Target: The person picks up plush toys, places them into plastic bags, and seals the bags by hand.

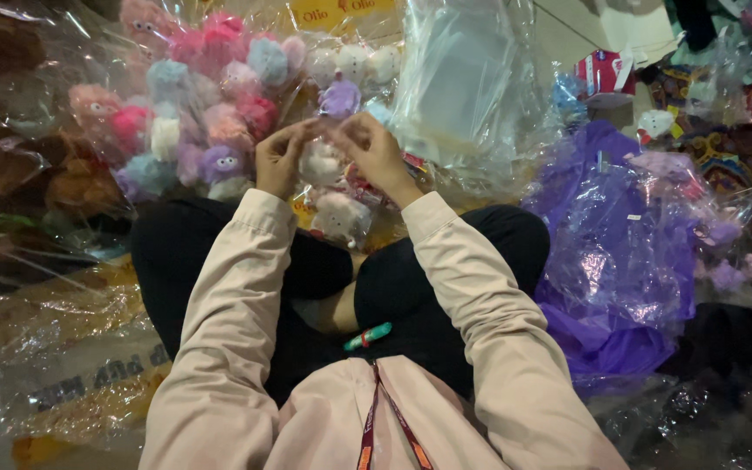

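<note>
A single head-worn camera is looking steeply down and forward from close above the seated person's crossed legs. It is taking in both sleeves and the floor just ahead.

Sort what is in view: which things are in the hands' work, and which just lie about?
In hand:
left hand
right hand
white plush toy

Lying about:
pile of pastel plush toys
purple plastic bags
clear plastic bag
green pen

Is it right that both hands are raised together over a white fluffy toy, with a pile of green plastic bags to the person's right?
Not quite. In the head view both hands, left hand and right hand, meet over the white fluffy toy, but the plastic bags on the right are purple, not green.
</note>
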